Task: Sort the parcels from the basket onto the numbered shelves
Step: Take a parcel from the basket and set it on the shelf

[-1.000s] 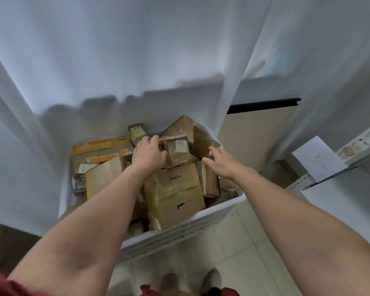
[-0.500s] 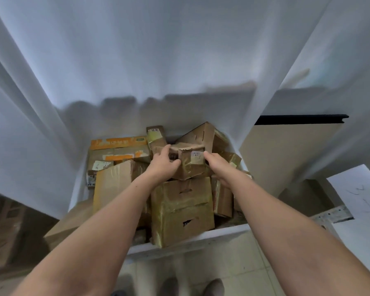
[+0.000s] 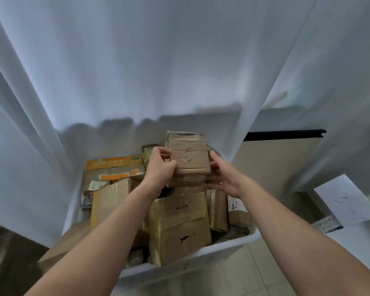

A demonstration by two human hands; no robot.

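Holding a small brown parcel (image 3: 189, 159) above the basket (image 3: 201, 254) at twelve o'clock, left hand (image 3: 160, 169) gripping its left edge, right hand (image 3: 222, 178) cupping its right, the person must next read its number and turn toward the three-o'clock shelf (image 3: 329, 223).

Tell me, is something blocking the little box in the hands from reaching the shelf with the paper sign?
Nothing visible does. The left hand and right hand hold the small parcel up above the basket. Only open space shows between it and the shelf on the right.
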